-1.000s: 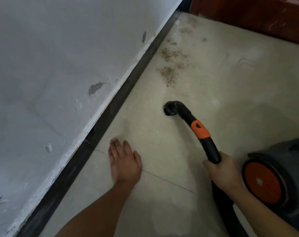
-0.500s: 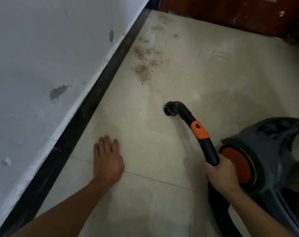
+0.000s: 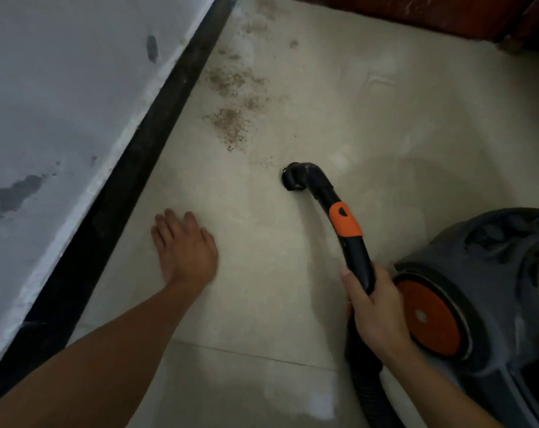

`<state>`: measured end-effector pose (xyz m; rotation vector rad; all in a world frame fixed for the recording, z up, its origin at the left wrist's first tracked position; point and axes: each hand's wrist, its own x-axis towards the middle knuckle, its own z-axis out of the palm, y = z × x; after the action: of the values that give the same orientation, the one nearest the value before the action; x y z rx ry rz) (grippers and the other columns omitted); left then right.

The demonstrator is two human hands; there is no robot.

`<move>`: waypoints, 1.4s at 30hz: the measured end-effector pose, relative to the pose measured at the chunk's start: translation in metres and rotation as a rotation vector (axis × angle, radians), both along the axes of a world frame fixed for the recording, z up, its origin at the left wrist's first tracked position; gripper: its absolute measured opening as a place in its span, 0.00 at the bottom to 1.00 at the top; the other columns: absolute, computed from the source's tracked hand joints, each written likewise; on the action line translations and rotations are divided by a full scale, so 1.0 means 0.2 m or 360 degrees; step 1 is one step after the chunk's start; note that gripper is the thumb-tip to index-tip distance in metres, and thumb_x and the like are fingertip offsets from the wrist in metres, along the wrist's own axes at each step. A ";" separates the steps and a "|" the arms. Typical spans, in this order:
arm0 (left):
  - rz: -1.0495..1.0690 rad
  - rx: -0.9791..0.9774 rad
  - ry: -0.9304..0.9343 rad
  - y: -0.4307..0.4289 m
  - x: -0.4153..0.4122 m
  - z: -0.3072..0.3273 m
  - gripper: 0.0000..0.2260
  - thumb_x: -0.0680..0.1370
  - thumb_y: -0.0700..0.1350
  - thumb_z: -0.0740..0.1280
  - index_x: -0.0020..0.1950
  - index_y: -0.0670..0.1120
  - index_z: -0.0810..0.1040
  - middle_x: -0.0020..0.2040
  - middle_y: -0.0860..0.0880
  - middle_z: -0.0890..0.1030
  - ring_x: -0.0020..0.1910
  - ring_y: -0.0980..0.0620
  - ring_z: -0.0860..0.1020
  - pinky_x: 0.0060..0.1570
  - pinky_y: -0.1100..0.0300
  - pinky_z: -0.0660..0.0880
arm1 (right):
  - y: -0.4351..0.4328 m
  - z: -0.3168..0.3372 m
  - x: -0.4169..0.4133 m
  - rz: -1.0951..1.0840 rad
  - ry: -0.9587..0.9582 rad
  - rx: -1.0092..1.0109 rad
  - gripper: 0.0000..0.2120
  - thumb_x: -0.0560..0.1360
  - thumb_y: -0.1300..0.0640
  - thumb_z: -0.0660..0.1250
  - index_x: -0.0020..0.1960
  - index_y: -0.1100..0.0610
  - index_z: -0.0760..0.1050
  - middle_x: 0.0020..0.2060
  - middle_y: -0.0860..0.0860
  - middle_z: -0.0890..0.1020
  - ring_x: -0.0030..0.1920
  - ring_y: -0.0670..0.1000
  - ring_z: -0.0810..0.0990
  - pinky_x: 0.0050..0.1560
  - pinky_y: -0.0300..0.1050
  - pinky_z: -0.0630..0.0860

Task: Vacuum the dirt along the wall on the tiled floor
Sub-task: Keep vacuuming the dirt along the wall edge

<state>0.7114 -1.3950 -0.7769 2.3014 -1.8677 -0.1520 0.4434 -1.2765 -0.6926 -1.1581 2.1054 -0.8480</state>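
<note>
Approach step, I'd say: nozzle (image 3: 296,179) is low at the floor (image 3: 277,304), not on the dirt (image 3: 231,125) yet. Dirt lies by the skirting (image 3: 157,128), 11 o'clock from nozzle, near but apart, w/ more trailing to 12 along the wall (image 3: 61,88). R hand (image 3: 374,307) clenched round the wand (image 3: 345,223). L hand (image 3: 185,248) flat on tile, fingers straight, at 8 o'clock. Next: push nozzle fwd-left over the pile. Vs. 0.5 s ago: L hand has passed the grout line (image 3: 262,356) and the dirt is closer.

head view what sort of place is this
Likely an indoor room, perhaps a home: pale tiled floor, scuffed white wall with a black skirting board, and a vacuum cleaner.
</note>
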 end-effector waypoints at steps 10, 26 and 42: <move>-0.0018 0.0011 0.0045 -0.02 0.01 0.01 0.26 0.77 0.49 0.50 0.69 0.37 0.71 0.70 0.29 0.66 0.70 0.30 0.63 0.71 0.40 0.54 | -0.05 0.04 0.18 0.0133 -0.0077 0.0036 0.06 0.78 0.50 0.68 0.49 0.51 0.72 0.28 0.54 0.79 0.24 0.47 0.77 0.27 0.45 0.75; 0.0030 -0.0009 -0.0034 -0.02 0.00 0.00 0.28 0.76 0.51 0.47 0.70 0.39 0.72 0.71 0.31 0.67 0.71 0.33 0.64 0.72 0.41 0.57 | -0.44 0.02 0.13 0.0029 -0.0146 -0.0033 0.07 0.78 0.54 0.68 0.47 0.56 0.71 0.29 0.56 0.78 0.23 0.49 0.76 0.25 0.44 0.73; 0.0008 0.0075 -0.0134 -0.01 -0.01 0.00 0.26 0.78 0.50 0.49 0.70 0.39 0.71 0.70 0.31 0.68 0.70 0.32 0.64 0.71 0.42 0.55 | -0.45 -0.01 0.34 0.0255 -0.0148 0.0058 0.07 0.77 0.52 0.68 0.51 0.53 0.71 0.29 0.55 0.80 0.22 0.49 0.78 0.25 0.43 0.75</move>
<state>0.7102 -1.3970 -0.7770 2.3785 -1.9180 -0.1013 0.5124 -1.3674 -0.6941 -1.2260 1.9174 -0.7714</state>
